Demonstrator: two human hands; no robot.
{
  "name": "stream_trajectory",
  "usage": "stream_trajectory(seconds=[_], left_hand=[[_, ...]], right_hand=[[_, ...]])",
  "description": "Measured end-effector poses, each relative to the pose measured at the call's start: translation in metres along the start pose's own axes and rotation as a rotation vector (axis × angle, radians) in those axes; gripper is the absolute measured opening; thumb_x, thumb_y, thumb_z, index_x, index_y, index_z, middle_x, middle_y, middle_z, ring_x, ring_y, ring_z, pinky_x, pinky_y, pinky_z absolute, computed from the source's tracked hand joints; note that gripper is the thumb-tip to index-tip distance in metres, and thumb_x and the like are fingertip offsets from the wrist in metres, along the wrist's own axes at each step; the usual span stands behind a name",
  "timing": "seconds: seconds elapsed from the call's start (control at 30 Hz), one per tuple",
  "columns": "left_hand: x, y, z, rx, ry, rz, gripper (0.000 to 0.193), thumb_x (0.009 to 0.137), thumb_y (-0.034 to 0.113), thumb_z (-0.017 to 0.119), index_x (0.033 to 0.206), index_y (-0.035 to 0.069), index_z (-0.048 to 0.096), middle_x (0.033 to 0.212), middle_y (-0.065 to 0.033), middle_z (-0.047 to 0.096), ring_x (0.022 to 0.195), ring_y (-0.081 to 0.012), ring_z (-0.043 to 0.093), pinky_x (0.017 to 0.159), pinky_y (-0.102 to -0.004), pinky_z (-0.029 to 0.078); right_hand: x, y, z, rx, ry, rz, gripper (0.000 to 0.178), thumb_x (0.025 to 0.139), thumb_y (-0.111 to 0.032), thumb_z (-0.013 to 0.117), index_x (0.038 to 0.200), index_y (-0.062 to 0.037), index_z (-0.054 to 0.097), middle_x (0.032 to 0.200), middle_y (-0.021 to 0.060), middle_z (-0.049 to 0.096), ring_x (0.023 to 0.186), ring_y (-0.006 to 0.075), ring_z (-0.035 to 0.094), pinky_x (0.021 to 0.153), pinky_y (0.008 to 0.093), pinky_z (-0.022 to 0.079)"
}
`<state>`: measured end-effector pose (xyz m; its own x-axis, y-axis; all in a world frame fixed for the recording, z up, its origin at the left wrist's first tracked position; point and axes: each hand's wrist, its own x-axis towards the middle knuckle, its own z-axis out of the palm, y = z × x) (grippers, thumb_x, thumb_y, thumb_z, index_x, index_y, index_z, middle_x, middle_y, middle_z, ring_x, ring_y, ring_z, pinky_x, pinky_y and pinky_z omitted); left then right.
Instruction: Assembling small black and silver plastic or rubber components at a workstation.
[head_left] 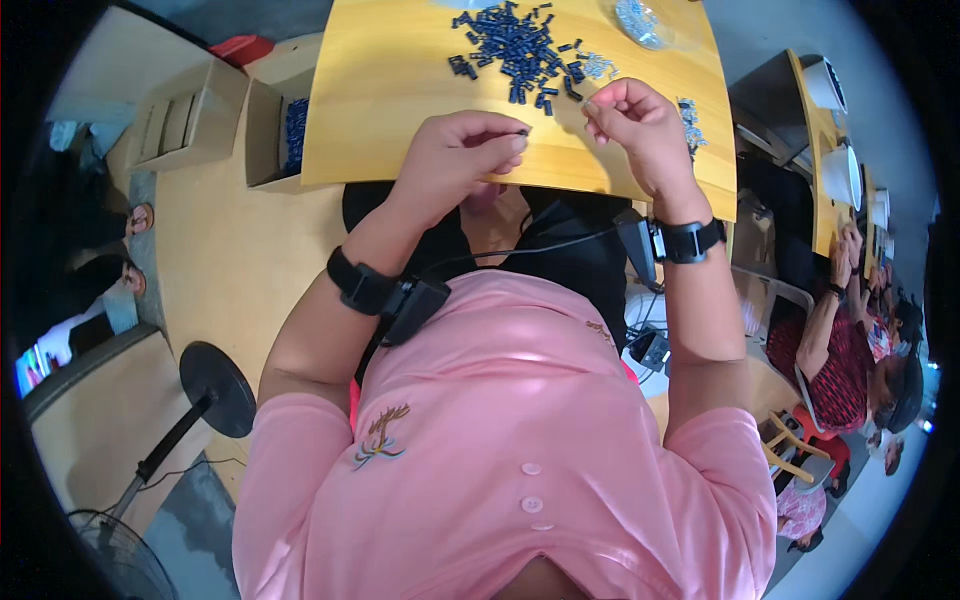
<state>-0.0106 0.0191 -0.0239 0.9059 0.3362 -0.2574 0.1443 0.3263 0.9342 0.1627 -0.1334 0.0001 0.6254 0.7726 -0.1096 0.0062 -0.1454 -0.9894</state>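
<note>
Two pinches in my head view: my left hand [455, 160] grips a small dark piece [524, 132]; my right hand [640, 125] is nearly closed — its hold I can't tell. Beyond my fingers lie dark pieces [512, 48] and silvery bits [597, 66] — single-piece handling, I judge, calling for steady fingertips.

The shirt [470, 390] is pink, with short sleeves [290, 470], round pink buttons [531, 505] and a little brown and blue picture [381, 435] sewn on. Each arm [705, 310] has a black strap [688, 242] and box [415, 312], with a thin black wire [550, 244] between.
</note>
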Motion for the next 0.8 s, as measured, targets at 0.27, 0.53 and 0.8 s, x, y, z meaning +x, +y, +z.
stream_trajectory(seconds=[0.27, 0.53, 0.8], left_hand=[[-0.004, 0.004, 0.007, 0.107, 0.001, 0.115, 0.024, 0.083, 0.011, 0.064, 0.102, -0.003, 0.063, 0.086, -0.0065, 0.065, 0.076, -0.0085, 0.06, 0.069, -0.0196, 0.049], [-0.007, 0.005, 0.01, 0.165, -0.026, 0.247, 0.022, 0.083, 0.01, 0.063, 0.101, -0.003, 0.064, 0.083, -0.0039, 0.065, 0.074, -0.0055, 0.058, 0.067, -0.0187, 0.047], [-0.007, 0.004, 0.014, 0.288, 0.031, 0.357, 0.017, 0.082, 0.009, 0.064, 0.094, -0.002, 0.065, 0.077, -0.0017, 0.063, 0.064, -0.004, 0.055, 0.056, -0.0189, 0.044]], right_hand=[[-0.025, -0.02, 0.036, 0.047, -0.085, -0.044, 0.009, 0.083, -0.002, 0.061, 0.092, 0.0, 0.059, 0.078, 0.0015, 0.061, 0.069, 0.0063, 0.058, 0.06, 0.0178, 0.045], [-0.034, -0.025, 0.044, -0.217, -0.062, -0.19, 0.011, 0.081, 0.0, 0.061, 0.093, 0.002, 0.06, 0.078, 0.0008, 0.059, 0.073, 0.006, 0.056, 0.064, 0.019, 0.046], [-0.031, -0.04, 0.046, -0.65, -0.07, -0.454, 0.006, 0.079, 0.002, 0.059, 0.085, 0.0001, 0.058, 0.073, 0.0105, 0.056, 0.068, 0.0196, 0.058, 0.062, 0.0259, 0.046]])
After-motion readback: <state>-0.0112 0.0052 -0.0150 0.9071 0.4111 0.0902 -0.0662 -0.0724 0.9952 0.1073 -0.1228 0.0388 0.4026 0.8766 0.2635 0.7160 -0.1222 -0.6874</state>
